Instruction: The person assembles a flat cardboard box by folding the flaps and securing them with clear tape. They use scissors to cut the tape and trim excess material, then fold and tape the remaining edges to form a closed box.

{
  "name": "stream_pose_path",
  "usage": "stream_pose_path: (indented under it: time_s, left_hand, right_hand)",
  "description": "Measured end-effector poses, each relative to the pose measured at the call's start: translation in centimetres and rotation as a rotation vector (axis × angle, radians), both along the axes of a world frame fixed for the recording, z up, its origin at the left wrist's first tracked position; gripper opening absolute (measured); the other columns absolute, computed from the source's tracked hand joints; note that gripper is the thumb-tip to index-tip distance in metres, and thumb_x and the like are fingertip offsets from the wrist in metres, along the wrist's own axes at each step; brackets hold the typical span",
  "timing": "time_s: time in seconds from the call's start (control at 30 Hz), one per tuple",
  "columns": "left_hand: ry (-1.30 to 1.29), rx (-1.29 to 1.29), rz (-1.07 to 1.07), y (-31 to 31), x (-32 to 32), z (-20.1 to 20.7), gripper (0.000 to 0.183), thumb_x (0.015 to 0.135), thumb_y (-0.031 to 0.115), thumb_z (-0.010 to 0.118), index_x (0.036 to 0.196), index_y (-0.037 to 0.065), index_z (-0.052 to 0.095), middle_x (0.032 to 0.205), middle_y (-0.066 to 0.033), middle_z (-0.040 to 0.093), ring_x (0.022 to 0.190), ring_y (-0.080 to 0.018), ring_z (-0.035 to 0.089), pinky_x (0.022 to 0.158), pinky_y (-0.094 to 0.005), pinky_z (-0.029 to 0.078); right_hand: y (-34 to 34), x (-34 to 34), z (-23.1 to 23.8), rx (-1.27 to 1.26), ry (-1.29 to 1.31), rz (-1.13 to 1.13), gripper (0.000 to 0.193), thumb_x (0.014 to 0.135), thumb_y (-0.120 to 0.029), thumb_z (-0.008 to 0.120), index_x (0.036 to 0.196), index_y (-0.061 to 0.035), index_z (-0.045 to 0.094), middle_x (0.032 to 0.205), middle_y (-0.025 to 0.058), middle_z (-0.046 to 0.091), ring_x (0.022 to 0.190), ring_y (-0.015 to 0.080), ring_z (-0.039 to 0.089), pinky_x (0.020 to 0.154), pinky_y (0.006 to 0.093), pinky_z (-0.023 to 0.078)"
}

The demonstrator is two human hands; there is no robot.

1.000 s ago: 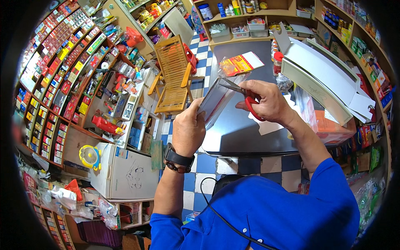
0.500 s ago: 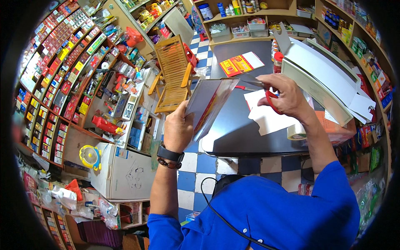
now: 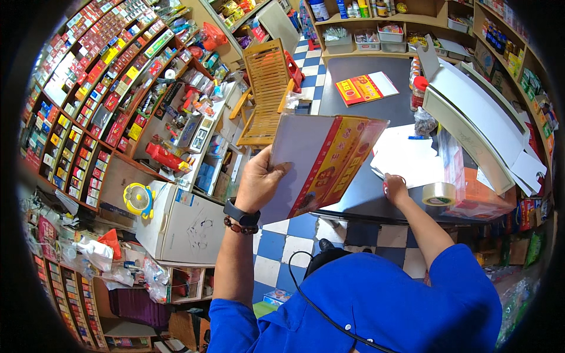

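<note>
In my left hand (image 3: 259,182) is a flat piece of cardboard (image 3: 303,159), pinched at its left edge with the thumb on top. It is held tilted over the table's near left edge; its face is pale grey with a printed red and yellow band along the right. My right hand (image 3: 396,189) is closed on red-handled scissors (image 3: 385,186), low at the front of the dark table (image 3: 347,67). The blades point away from me and are partly hidden. Just beyond them lie white paper sheets (image 3: 406,156).
A similar red, yellow and white card (image 3: 366,88) lies farther back. On the right are a tape roll (image 3: 438,194), a red-lidded jar (image 3: 419,91), an orange box (image 3: 479,194) and a large white open carton (image 3: 471,117). A wooden folding chair (image 3: 268,88) stands left of the table.
My left hand has turned the cardboard so its broad printed face shows. My right hand has come down with the scissors, from beside the cardboard to the table's front. The view has shifted slightly.
</note>
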State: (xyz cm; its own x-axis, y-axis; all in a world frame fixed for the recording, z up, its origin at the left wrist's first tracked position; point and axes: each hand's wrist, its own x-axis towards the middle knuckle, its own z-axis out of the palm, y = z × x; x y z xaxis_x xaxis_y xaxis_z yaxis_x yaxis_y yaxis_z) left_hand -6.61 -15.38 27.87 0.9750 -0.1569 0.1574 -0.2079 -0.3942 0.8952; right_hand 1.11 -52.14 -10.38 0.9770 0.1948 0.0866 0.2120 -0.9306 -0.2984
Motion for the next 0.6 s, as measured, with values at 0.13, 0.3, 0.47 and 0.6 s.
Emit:
stream_pose_path:
  time_s: [0.13, 0.3, 0.47, 0.6]
  left_hand:
    - [-0.051, 0.052, 0.018, 1.2, 0.2, -0.9, 0.031, 0.090, 0.000, 0.066, 0.121, 0.001, 0.064, 0.097, -0.0088, 0.073, 0.088, -0.0135, 0.067, 0.078, -0.0301, 0.054]
    - [-0.020, 0.237, -0.003, 1.8, 0.7, -0.9, 0.034, 0.091, 0.001, 0.067, 0.125, -0.001, 0.062, 0.103, -0.0078, 0.071, 0.091, -0.0127, 0.064, 0.081, -0.0294, 0.054]
    - [-0.077, 0.364, -0.045, 0.5, 1.0, 0.4, 0.032, 0.089, 0.002, 0.068, 0.121, 0.000, 0.064, 0.097, -0.0148, 0.073, 0.085, -0.0195, 0.070, 0.077, -0.0330, 0.055]
    - [-0.094, 0.344, -0.084, 0.2, 1.6, 0.3, 0.032, 0.089, 0.002, 0.066, 0.120, -0.001, 0.063, 0.096, -0.0154, 0.073, 0.085, -0.0210, 0.070, 0.077, -0.0333, 0.054]
  right_hand:
    - [1.0, 1.2, 4.6, 0.064, 0.199, -0.165, 0.033, 0.088, -0.008, 0.059, 0.120, -0.0036, 0.063, 0.108, 0.0250, 0.068, 0.103, 0.0392, 0.066, 0.091, 0.0452, 0.052]
    - [4.6, 1.5, 27.6, 0.748, -0.545, 0.056, 0.031, 0.090, -0.002, 0.057, 0.121, -0.0033, 0.061, 0.115, 0.0189, 0.064, 0.112, 0.0364, 0.062, 0.097, 0.0422, 0.049]
    - [10.0, 2.2, 38.8, 0.595, -0.799, 0.667, 0.048, 0.084, -0.003, 0.069, 0.128, -0.0211, 0.061, 0.132, 0.0095, 0.055, 0.122, 0.0310, 0.056, 0.103, 0.0423, 0.048]
    - [10.8, 4.0, 40.2, 0.379, -0.947, 0.794, 0.020, 0.084, -0.013, 0.074, 0.103, -0.0166, 0.070, 0.120, 0.0055, 0.063, 0.112, 0.0267, 0.062, 0.094, 0.0392, 0.053]
